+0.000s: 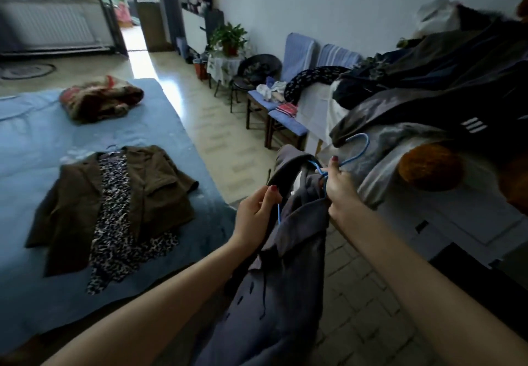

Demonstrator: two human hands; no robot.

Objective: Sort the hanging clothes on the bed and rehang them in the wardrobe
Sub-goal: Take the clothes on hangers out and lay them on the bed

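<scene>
A dark grey jacket [288, 251] hangs in front of me on a blue wire hanger [358, 148]. My right hand [341, 188] grips the hanger just under its hook. My left hand [255, 213] pinches the jacket's shoulder and the hanger's arm. On the blue bed [34, 143] to my left lies a brown blazer [154, 183] spread over a leopard-print dress [114, 223], still on a hanger. A folded patterned blanket [100, 100] sits further up the bed.
A pile of dark clothes [428, 88] lies on a white cabinet [457, 223] at my right. Chairs with blue cushions [285, 120] stand along the wall, beyond them a potted plant [228, 37]. Tiled floor [223, 137] runs between bed and chairs.
</scene>
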